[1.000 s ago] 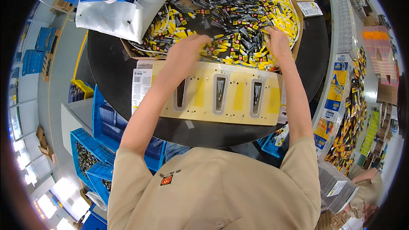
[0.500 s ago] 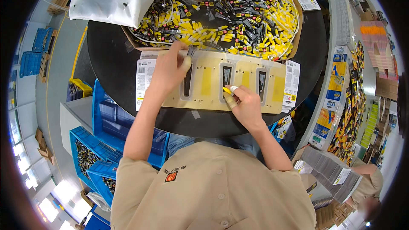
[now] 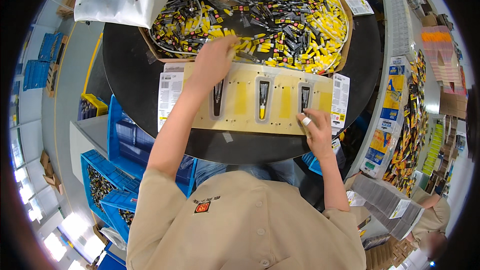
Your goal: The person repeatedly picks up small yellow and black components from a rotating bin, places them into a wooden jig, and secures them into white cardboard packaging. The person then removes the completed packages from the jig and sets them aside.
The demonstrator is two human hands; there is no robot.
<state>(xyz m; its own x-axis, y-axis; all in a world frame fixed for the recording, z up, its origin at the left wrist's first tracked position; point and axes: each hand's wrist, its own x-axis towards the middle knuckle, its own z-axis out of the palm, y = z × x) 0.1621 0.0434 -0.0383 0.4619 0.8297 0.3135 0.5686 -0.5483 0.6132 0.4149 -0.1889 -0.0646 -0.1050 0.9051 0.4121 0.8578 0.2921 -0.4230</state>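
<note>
A long tan board (image 3: 195, 122) lies in front of me with clear plastic pockets set in it. In the middle pocket rests a small black tube with a yellow cap (image 3: 262, 113). Another black tube (image 3: 304, 98) lies in the right pocket; my right hand (image 3: 319, 131), a white band round one finger, has its fingertips closed at that tube's lower end, covering whatever is there. Above the left pocket, which holds a dark tube (image 3: 217, 99), my left hand (image 3: 214, 62) reaches to the near edge of a heap of tubes (image 3: 270, 10). Its fingertips are blurred.
The heap sits in a shallow cardboard tray (image 3: 345, 52) on a round black table (image 3: 125, 65). Printed white cards (image 3: 170, 92) stick out at the board's ends. A white plastic bag (image 3: 115, 1) hangs at upper left. Blue crates (image 3: 116, 140) stand at lower left.
My right hand has moved right from the middle pocket to the right one, leaving a yellow-capped tube in the middle. My left hand has moved up and right to the heap.
</note>
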